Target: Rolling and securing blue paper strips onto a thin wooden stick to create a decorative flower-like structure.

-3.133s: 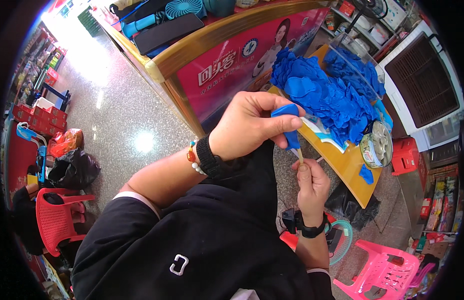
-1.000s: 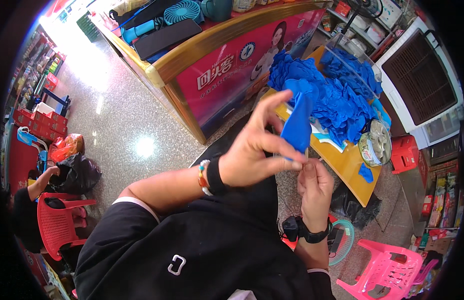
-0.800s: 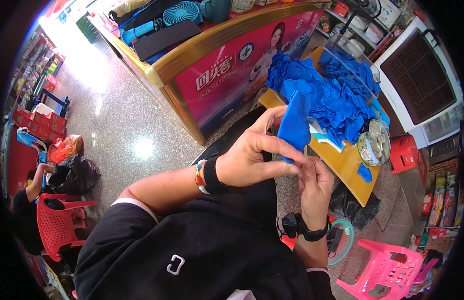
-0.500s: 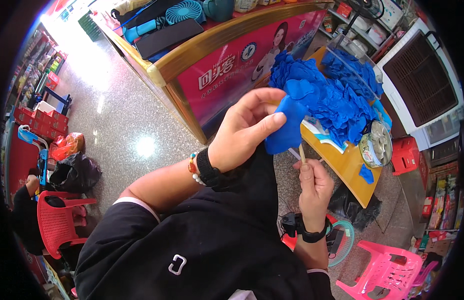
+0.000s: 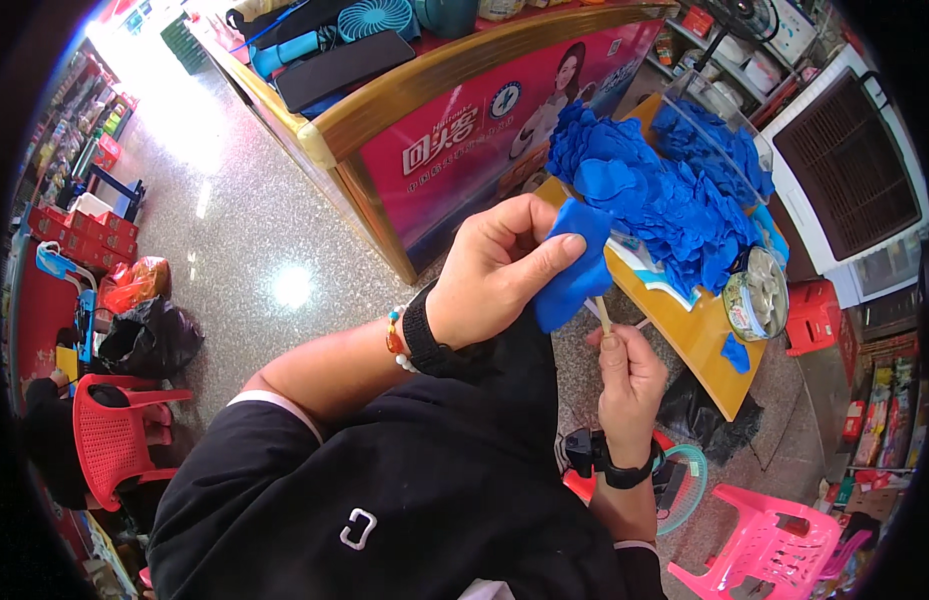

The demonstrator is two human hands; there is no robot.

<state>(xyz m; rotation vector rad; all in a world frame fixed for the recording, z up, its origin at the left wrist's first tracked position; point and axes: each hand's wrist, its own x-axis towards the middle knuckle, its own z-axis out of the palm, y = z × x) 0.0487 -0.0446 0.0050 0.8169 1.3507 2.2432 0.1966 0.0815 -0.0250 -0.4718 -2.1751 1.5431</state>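
Observation:
Between the thumb and fingers of my left hand (image 5: 504,260) is a blue petal-shaped piece (image 5: 572,285), thin, soft and slightly curled. Below it, my right hand (image 5: 629,375) pinches a pale thin stick (image 5: 604,315) that points up to the lower edge of the blue piece. Whether the two are joined is hidden. Just beyond the hands, a large heap of similar blue pieces (image 5: 674,205) lies on a yellow wooden table (image 5: 684,335). A single loose blue piece (image 5: 735,352) rests near the table's close edge.
A round tin (image 5: 754,305) stands at the table's right side, and a clear bin (image 5: 719,140) with more blue pieces is behind. A wooden-edged counter (image 5: 384,110) rises ahead. Pink chair (image 5: 759,540) and green basket (image 5: 684,490) are low right; a person sits near the red chair (image 5: 114,440).
My left hand has turned a little, and the blue piece in it is folded narrower and sits slightly lower. The right hand with the stick has barely moved.

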